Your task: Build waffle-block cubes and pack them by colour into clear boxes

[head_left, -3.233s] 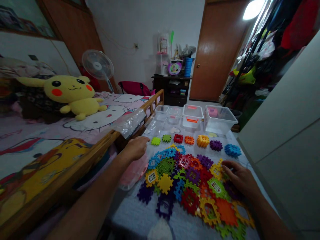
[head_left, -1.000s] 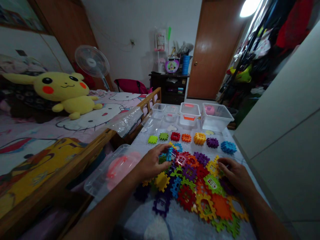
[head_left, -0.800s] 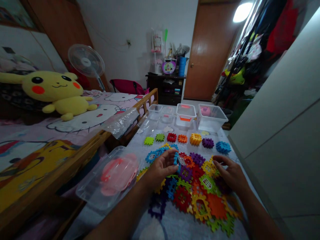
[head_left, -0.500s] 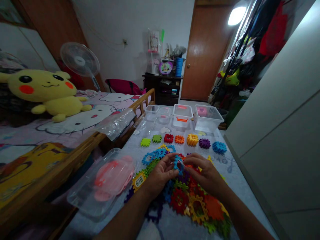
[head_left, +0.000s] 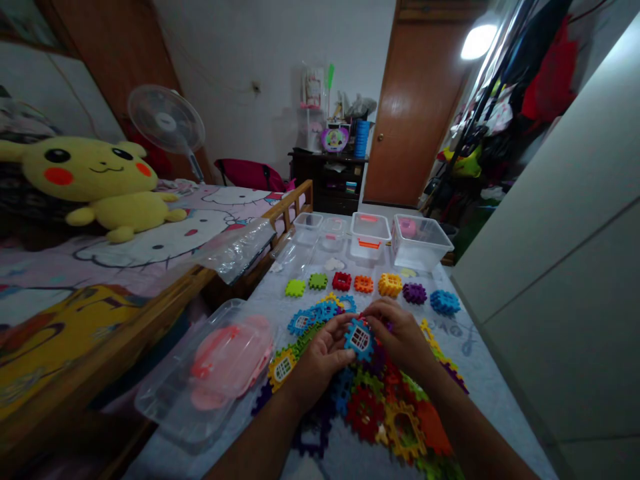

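I have the blue window piece (head_left: 359,339) above the toothed pieces (head_left: 365,407) on the counter (head_left: 493,393), latticed face toward me, nearly square, no clear long axis. My left hand (head_left: 325,357) pinches its left edge; what my right hand (head_left: 401,335) grips at its top, I can't tell. Light rim pressure suits it.

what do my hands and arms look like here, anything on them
The left hand and right hand are ungloved, with no watch or bracelet showing at either wrist. No sleeve shows on the left forearm or right forearm. Rings and nail details are too blurred to tell.
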`<move>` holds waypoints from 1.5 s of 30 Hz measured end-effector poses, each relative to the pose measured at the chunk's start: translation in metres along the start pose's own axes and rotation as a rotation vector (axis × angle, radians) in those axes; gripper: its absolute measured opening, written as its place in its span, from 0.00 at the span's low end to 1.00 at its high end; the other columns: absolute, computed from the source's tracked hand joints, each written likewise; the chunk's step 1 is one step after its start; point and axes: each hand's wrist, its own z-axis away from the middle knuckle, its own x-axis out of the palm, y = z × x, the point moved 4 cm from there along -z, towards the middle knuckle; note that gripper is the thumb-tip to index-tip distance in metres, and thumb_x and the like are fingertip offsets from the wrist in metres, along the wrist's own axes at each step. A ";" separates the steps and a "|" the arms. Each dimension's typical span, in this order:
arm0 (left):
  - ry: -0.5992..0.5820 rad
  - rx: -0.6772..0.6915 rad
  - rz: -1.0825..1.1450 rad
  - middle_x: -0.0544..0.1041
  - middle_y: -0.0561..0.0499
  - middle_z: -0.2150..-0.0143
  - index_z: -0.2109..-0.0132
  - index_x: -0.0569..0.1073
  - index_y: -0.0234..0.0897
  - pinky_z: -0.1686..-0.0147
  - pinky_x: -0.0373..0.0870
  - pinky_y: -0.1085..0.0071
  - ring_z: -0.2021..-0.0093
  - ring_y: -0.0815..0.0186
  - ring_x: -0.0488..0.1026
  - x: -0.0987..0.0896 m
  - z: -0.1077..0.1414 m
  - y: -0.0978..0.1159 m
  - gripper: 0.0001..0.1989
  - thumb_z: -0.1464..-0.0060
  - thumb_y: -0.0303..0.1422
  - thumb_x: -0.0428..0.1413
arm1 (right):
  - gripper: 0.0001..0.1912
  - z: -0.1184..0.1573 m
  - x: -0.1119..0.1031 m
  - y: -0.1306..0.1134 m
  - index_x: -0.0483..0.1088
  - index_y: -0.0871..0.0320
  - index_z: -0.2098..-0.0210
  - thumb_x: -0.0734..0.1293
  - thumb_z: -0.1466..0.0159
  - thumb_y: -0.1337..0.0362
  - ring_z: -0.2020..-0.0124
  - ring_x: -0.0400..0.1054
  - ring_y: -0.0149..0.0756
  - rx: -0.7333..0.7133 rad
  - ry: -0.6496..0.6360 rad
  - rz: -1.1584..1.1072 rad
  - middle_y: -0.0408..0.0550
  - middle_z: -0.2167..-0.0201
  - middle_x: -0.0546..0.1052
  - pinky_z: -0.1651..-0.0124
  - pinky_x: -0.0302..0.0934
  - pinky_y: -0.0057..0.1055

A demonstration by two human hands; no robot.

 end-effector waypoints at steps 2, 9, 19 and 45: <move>-0.002 -0.031 0.009 0.75 0.48 0.51 0.43 0.69 0.42 0.52 0.68 0.67 0.53 0.62 0.73 0.000 0.001 -0.002 0.29 0.54 0.26 0.62 | 0.08 -0.017 0.009 0.014 0.73 0.56 0.65 0.62 0.38 0.69 0.65 0.71 0.36 0.038 -0.018 0.039 0.46 0.67 0.76 0.60 0.65 0.33; -0.088 -0.087 0.040 0.76 0.49 0.55 0.48 0.71 0.40 0.57 0.69 0.70 0.57 0.65 0.74 0.007 0.005 -0.006 0.25 0.55 0.28 0.63 | 0.13 -0.069 0.059 0.024 0.76 0.56 0.57 0.67 0.41 0.70 0.54 0.72 0.40 -0.075 -0.316 0.175 0.49 0.56 0.79 0.49 0.64 0.37; 0.063 -0.098 0.146 0.76 0.49 0.59 0.50 0.70 0.39 0.69 0.72 0.74 0.65 0.67 0.74 -0.003 0.003 -0.005 0.22 0.54 0.29 0.62 | 0.24 -0.085 0.104 0.030 0.74 0.52 0.49 0.73 0.46 0.65 0.50 0.68 0.47 -0.181 -0.566 0.339 0.50 0.51 0.78 0.48 0.61 0.39; 0.008 0.222 -1.014 0.66 0.44 0.35 0.35 0.58 0.40 0.37 0.60 0.57 0.37 0.59 0.64 0.011 0.007 0.003 0.30 0.44 0.23 0.49 | 0.05 -0.061 0.043 0.061 0.71 0.59 0.69 0.65 0.44 0.73 0.66 0.69 0.34 0.084 -0.242 0.145 0.44 0.70 0.75 0.61 0.62 0.30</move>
